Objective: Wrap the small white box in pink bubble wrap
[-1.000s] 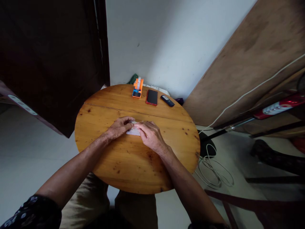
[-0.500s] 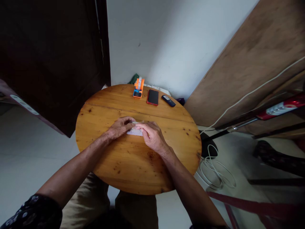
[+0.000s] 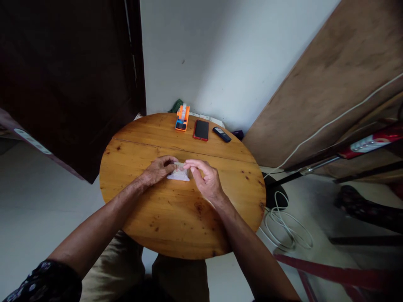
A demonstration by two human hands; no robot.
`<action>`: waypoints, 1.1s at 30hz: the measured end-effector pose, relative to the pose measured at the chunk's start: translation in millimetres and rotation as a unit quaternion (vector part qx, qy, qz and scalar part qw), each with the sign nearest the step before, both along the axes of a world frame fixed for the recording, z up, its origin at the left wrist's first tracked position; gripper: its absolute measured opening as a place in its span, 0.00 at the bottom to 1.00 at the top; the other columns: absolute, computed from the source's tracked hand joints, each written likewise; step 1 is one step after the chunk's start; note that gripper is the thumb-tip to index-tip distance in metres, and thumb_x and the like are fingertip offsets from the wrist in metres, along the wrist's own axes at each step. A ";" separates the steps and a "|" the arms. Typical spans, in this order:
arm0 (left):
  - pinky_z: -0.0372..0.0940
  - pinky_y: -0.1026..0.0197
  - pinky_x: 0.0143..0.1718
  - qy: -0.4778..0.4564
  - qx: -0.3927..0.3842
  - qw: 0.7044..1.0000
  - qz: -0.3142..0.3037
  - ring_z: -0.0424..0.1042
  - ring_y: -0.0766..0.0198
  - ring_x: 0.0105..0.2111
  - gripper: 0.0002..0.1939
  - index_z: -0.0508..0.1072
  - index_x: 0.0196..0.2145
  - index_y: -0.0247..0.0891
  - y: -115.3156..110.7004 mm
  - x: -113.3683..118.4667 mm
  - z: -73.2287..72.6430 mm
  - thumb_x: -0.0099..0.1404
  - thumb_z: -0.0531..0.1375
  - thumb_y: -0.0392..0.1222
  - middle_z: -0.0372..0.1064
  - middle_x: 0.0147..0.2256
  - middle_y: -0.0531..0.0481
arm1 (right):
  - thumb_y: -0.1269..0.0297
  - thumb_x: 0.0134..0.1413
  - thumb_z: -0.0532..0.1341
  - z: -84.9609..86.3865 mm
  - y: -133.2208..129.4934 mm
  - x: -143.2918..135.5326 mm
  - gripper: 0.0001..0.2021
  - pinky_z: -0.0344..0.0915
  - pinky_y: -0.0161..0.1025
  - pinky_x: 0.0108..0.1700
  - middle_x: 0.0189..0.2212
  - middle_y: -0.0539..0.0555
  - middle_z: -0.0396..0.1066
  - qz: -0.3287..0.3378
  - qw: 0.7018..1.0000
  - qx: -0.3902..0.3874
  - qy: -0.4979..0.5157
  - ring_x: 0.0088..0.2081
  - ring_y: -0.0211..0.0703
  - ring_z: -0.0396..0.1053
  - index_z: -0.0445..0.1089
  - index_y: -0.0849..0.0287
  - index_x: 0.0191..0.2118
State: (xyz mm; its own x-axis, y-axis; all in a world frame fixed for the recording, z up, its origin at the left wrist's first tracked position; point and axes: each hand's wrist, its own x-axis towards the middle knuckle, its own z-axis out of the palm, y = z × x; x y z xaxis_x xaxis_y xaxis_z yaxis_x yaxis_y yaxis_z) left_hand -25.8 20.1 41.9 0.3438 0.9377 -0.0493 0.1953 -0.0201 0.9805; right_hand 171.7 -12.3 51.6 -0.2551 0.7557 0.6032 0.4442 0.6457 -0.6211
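Observation:
A small whitish, partly see-through packet (image 3: 178,177) lies on the round wooden table (image 3: 170,214) in front of me. From its left side my left hand (image 3: 160,168) grips it, the thumb on top near its left edge and the fingers at the far edge. My right hand (image 3: 206,178) hovers at the packet's upper right corner. Its fingers stretch toward the packet with the thumb apart, and nothing shows in them. Whether the right fingertips touch the packet I cannot tell.
Along the table's far side stand an orange-and-blue tape dispenser (image 3: 182,117), a red-edged phone (image 3: 201,130) and a dark remote-like device (image 3: 222,134). The white wall (image 3: 201,54) rises behind. A coiled white cable (image 3: 288,228) lies on the floor to the right.
My right hand has lifted off the packet and shifted slightly right, uncovering more of it. My left hand stays at the packet's left side.

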 end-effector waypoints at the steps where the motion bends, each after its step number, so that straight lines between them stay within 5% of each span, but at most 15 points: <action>1: 0.59 0.64 0.32 0.000 -0.002 1.000 -0.003 0.64 0.66 0.30 0.18 0.73 0.40 0.37 -0.1 0.2 0.2 0.58 0.61 0.53 0.69 0.32 0.53 | 0.68 0.65 0.54 0.2 0.2 1.0 0.13 0.69 0.45 0.51 0.39 0.51 0.80 -0.009 1.000 -0.001 0.011 0.43 0.44 0.76 0.72 0.52 0.48; 14: 0.60 0.63 0.33 0.004 0.012 1.000 0.000 0.65 0.65 0.30 0.18 0.73 0.40 0.37 0.4 -1.2 1.5 0.56 0.61 0.51 0.69 0.32 0.53 | 0.79 0.59 0.52 -3.0 1.1 -1.0 0.24 0.64 0.47 0.51 0.40 0.52 0.80 0.024 0.977 0.112 -0.180 0.45 0.45 0.76 0.70 0.51 0.56; 21: 0.60 0.63 0.33 0.018 0.023 1.000 0.001 0.65 0.66 0.30 0.15 0.74 0.40 0.37 -0.8 -0.9 2.1 0.59 0.61 0.49 0.70 0.32 0.53 | 0.75 0.63 0.52 -0.8 -2.1 -1.8 0.21 0.66 0.46 0.50 0.42 0.52 0.80 -0.047 0.985 0.091 -0.136 0.43 0.45 0.75 0.69 0.52 0.57; 33: 0.63 0.62 0.35 0.025 0.038 0.999 0.010 0.68 0.64 0.32 0.15 0.75 0.39 0.37 1.5 -3.0 -0.3 0.58 0.60 0.49 0.72 0.34 0.51 | 0.79 0.60 0.52 -2.8 -3.0 -11.7 0.26 0.62 0.50 0.55 0.49 0.56 0.78 -0.022 0.960 0.118 -0.251 0.52 0.47 0.73 0.65 0.53 0.61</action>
